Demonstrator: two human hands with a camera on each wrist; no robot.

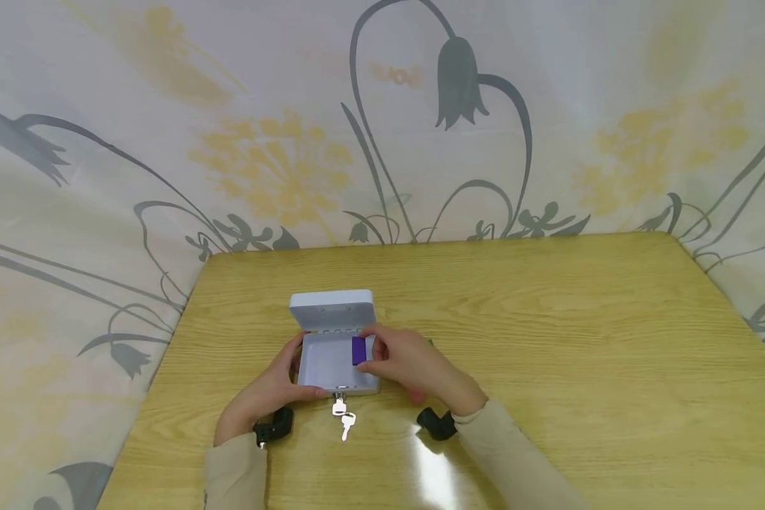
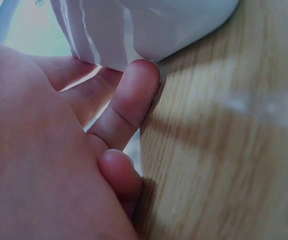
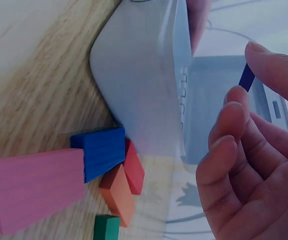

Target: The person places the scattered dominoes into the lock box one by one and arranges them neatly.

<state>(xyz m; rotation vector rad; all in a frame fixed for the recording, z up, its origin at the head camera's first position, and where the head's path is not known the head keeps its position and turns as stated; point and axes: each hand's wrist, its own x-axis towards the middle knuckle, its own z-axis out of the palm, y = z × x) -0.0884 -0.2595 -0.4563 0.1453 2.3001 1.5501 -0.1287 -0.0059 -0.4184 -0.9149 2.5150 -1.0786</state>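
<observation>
A white metal cash box (image 1: 331, 354) stands on the table with its lid (image 1: 333, 309) raised at the back. My left hand (image 1: 274, 386) holds the box's left side, thumb along the front edge and fingers toward the back corner. Seen close in the left wrist view, fingertips (image 2: 139, 82) lie against the box wall (image 2: 158, 30). Between thumb and fingers, my right hand (image 1: 408, 358) pinches a purple block (image 1: 359, 350) over the right part of the open box. From the right wrist, only a narrow dark side of this block (image 3: 246, 77) shows.
Right of the box lie several wooden blocks: pink (image 3: 36, 185), blue (image 3: 101, 150), orange (image 3: 118, 192), red (image 3: 134, 167) and green (image 3: 106, 227). A key (image 1: 338, 406) sits in the front lock, another key (image 1: 348, 423) hanging from it. A patterned curtain (image 1: 395, 142) rises behind the table.
</observation>
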